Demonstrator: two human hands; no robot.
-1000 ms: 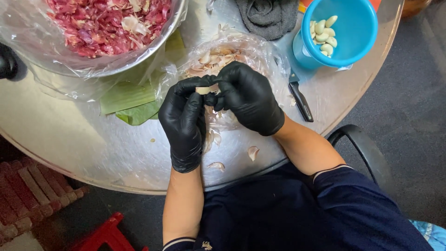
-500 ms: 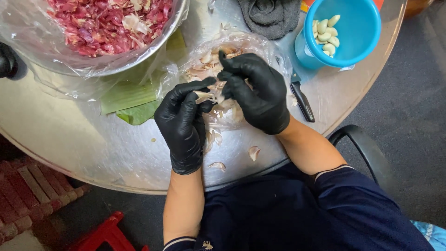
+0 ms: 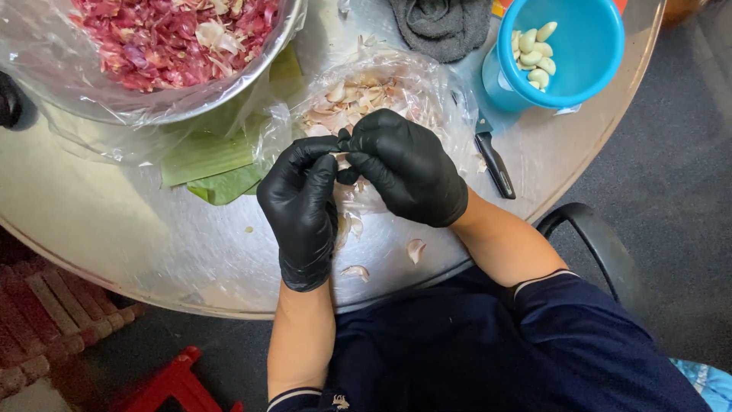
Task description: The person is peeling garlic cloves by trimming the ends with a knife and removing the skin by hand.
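At the bottom of the frame, the person's dark blue clothing is filling the lower right, with two bare forearms reaching up toward the round metal table (image 3: 114,236). Loose garlic skins (image 3: 415,249) are lying on the table just below the hands, near its lower edge.

In the centre of the frame, the left hand (image 3: 301,206) and the right hand (image 3: 408,172), both in black gloves, are meeting fingertip to fingertip. Their fingers are pinching closed on a small pale garlic clove (image 3: 340,160), which is mostly hidden between the fingertips, so only a sliver is showing. The clove is being held just above the near edge of a clear plastic bag (image 3: 450,107) that is lying open on the table and holding a heap of papery garlic peels (image 3: 354,99).

To the left of the hands, green banana leaf pieces (image 3: 210,164) are lying flat, partly under plastic. To the right, a black-handled knife (image 3: 494,162) is resting on the table beside the bag.

Farther up, at upper right, a blue plastic cup (image 3: 587,53) is holding peeled garlic cloves (image 3: 531,52). At top centre a dark grey cloth (image 3: 442,27) is lying bunched. At upper left, a large metal bowl (image 3: 191,103) lined with clear plastic is holding red onion skins (image 3: 160,38).
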